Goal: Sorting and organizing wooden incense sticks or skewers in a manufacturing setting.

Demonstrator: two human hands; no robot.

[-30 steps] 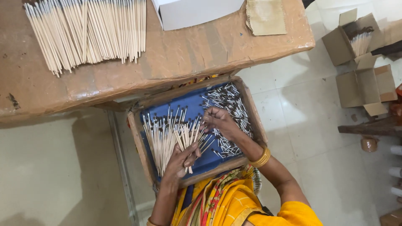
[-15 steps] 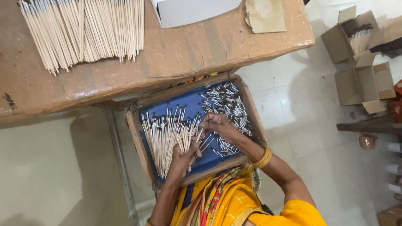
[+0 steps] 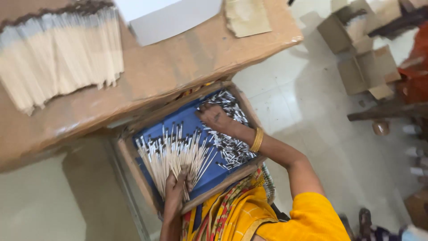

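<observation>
Far left I see a big row of pale sticks on the brown table, well apart from both hands. Next, a wooden tray with a blue lining sits under the table's near edge. My left hand is curled around the near ends of a fan of thin sticks lying in the tray's left half. Right of that, my right hand, gold bangle at the wrist, lies fingers down on a heap of small metal pieces along the tray's right side; I cannot tell if it pinches 1. Far right: open cardboard boxes on the floor.
</observation>
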